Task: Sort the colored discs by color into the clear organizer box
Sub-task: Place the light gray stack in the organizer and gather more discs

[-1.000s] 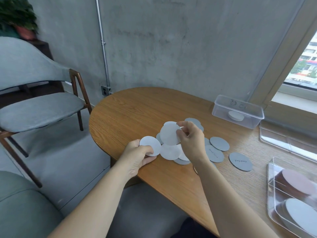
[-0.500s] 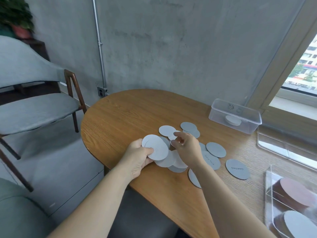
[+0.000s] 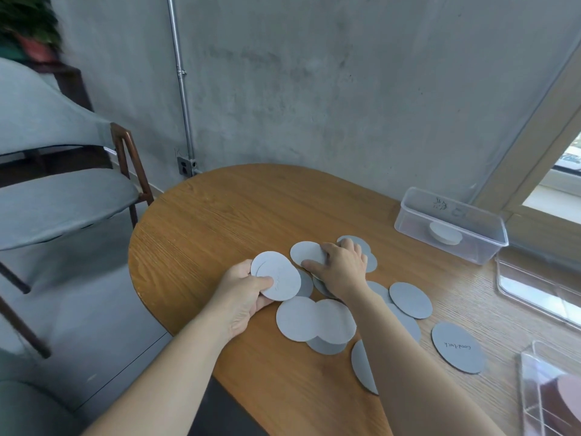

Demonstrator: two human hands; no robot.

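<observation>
Discs [image 3: 316,319], grey, lie loose and overlapping on the wooden table [image 3: 220,221], most in a heap near its front edge; two shades show, a paler and a darker grey. Left hand [image 3: 242,294] grips a small stack of pale discs [image 3: 278,275], thumb curled over the top face and fingers underneath, held just above the table edge. Right hand [image 3: 341,265] is spread palm-down over the far part of the heap. Its thumb rests on a pale disc [image 3: 306,251] and its fingertips reach onto a darker one behind; nothing is lifted, and no pinch is visible. One darker disc with handwriting [image 3: 457,347] sits apart to the right. Clear organizer box [image 3: 534,388] is only partly in view at the lower right corner, with a pinkish-brown disc [image 3: 569,394] visible inside; the rest of its contents are out of frame. A clear tub [image 3: 412,212] at the far side holds a white round piece [image 3: 445,232]. Judgement: sorting is partly done. Other colours seem already boxed, the greys remain, and well over a dozen discs are left on the table. Gathering by shade appears to be the step in hand.
</observation>
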